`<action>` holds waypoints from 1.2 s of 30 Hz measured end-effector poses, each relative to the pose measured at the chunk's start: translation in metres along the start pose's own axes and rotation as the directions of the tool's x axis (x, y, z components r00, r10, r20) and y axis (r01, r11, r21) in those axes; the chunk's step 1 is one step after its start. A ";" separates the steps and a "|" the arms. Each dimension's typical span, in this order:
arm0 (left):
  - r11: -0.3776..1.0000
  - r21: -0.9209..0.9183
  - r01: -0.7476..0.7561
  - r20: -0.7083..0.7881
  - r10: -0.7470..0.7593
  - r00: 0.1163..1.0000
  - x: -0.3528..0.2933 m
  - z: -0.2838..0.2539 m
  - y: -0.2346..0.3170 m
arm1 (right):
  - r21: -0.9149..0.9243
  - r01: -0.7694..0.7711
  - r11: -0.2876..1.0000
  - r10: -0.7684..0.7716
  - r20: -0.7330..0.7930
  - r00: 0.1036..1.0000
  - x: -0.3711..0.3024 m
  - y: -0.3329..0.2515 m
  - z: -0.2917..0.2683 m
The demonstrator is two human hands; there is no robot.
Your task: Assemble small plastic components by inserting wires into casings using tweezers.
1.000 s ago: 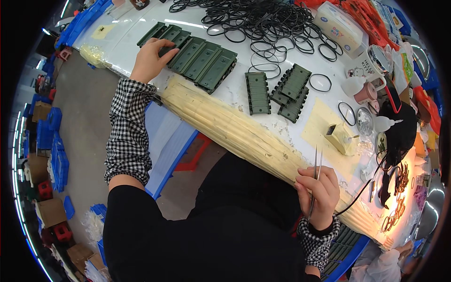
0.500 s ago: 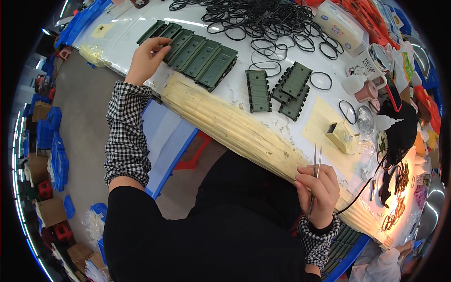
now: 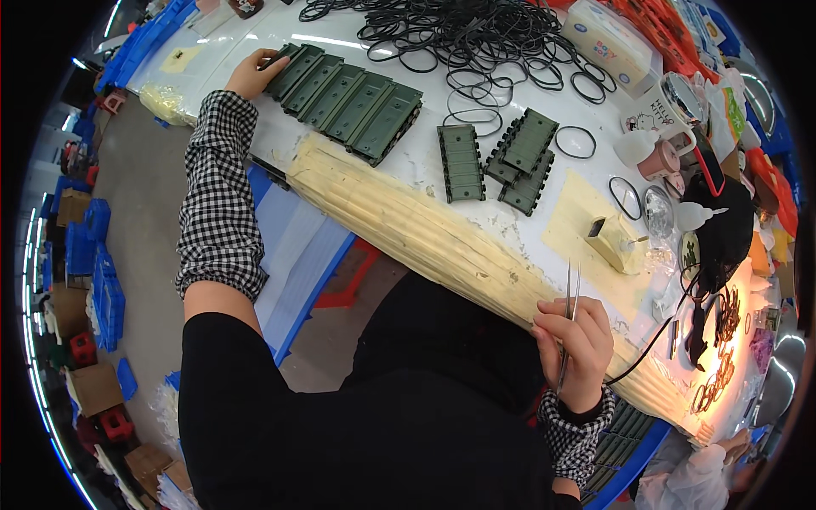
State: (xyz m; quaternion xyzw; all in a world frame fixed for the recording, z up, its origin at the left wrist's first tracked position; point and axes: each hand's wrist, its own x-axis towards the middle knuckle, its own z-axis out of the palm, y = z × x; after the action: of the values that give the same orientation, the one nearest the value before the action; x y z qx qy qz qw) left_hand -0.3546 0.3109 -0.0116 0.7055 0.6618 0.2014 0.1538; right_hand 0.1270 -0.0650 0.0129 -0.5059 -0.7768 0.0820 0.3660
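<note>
A row of several dark green, rectangular plastic parts (image 3: 342, 100) lies side by side at the table's far left. My left hand (image 3: 249, 75) is at the row's left end, its fingers closed round the edge of the outermost green part (image 3: 286, 65). Between the thumb and fingers of my right hand (image 3: 580, 347) is a pair of metal tweezers (image 3: 570, 297), points upward, above the table's front edge. One more green part (image 3: 461, 163) lies singly mid-table. Beside it is a small overlapping pile of similar parts (image 3: 529, 143) with toothed edges.
Black rubber rings (image 3: 476, 38) heap at the back. A yellow block (image 3: 616, 245) stands on a yellowish sheet (image 3: 565, 217). Cups (image 3: 659, 160), a tissue box (image 3: 608, 47) and a lamp-lit area (image 3: 739, 340) are at right. Yellowish padding (image 3: 408, 225) covers the front edge.
My left hand has moved left and away along the row to its outermost part. My right hand holds the tweezers as before. The view has shifted slightly.
</note>
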 end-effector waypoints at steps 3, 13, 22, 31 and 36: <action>0.999 -0.038 -0.026 -0.027 0.025 0.999 0.000 0.004 -0.007 | 0.002 -0.009 1.000 0.009 0.010 1.000 -0.001 0.002 0.000; 0.984 0.124 -0.125 -0.159 0.144 0.977 -0.004 -0.001 0.011 | 0.008 -0.008 1.000 0.008 0.017 1.000 0.001 0.001 0.002; 0.996 0.084 -0.016 -0.024 0.018 1.000 0.014 -0.001 0.008 | 0.012 -0.013 1.000 0.013 0.023 1.000 0.002 0.001 0.004; 0.993 -0.029 -0.113 0.026 0.114 0.993 0.011 -0.013 -0.004 | 0.014 -0.027 1.000 0.027 0.042 0.999 0.004 0.003 0.005; 0.978 -0.179 -0.108 -0.659 -0.038 0.751 -0.066 -0.025 -0.004 | -0.008 -0.044 0.999 0.044 -0.006 0.999 -0.001 0.001 0.001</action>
State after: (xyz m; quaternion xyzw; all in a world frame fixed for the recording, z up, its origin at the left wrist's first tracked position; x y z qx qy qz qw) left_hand -0.3731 0.2443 0.0028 0.5817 0.6355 0.5073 -0.0211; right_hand 0.1276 -0.0649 0.0115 -0.5245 -0.7649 0.0854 0.3641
